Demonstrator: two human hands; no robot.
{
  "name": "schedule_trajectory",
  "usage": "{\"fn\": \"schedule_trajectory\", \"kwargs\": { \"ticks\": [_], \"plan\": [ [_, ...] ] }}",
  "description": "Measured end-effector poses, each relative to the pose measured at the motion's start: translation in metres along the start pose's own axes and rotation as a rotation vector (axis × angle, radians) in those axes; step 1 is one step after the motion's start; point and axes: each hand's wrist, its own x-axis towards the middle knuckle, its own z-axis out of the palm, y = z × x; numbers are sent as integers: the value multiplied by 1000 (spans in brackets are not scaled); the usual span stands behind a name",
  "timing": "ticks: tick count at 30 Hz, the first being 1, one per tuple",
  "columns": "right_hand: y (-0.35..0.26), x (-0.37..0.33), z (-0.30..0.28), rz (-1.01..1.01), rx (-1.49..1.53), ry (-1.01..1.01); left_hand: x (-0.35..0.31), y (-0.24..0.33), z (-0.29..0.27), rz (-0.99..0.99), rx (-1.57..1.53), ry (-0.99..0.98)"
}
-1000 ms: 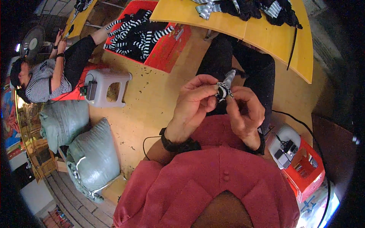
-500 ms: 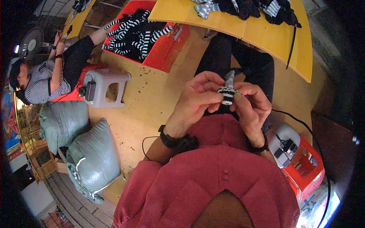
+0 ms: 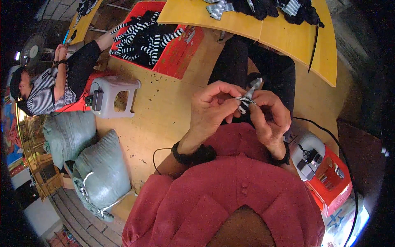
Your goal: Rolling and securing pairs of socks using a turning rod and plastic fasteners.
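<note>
In front of my lap, both hands pinch a small black-and-white striped knitted piece (image 3: 243,106). My left hand (image 3: 212,102) grips its left side between thumb and fingers. On the other side, my right hand (image 3: 270,116) has thumb and fingertips closed on its right edge. A narrow, tapered grey piece (image 3: 254,85) sticks up from between the hands, leaning right; I cannot tell whether it is part of the knit. The fingers hide much of the knitted piece.
A red bin (image 3: 181,53) of striped knitted pieces stands ahead left. Dark and grey textiles lie on the yellow table (image 3: 284,45). A grey stool (image 3: 115,92), stuffed sacks (image 3: 103,168) and a seated person (image 3: 53,88) are at left. A black cable (image 3: 325,129) runs at right.
The grey tip has swung from nearly upright to leaning right, and the striped piece has tilted and looks flatter between my fingers. The seated person's hands have shifted, with a blue object now showing.
</note>
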Motion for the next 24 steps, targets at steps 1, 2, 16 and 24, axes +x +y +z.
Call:
{"fn": "schedule_trajectory", "kwargs": {
  "ticks": [1, 2, 16, 24],
  "plan": [
    [1, -1, 1, -7, -11, 2, 0, 1, 1, -90, -94, -9],
    [0, 0, 1, -5, -12, 4, 1, 0, 0, -91, -94, -11],
    [0, 0, 6, 454, 271, 74, 8, -13, -13, -364, -645, -298],
    [-17, 6, -7, 659, 694, -11, 1, -11, -9, -175, -385, -72]
  ]
}}
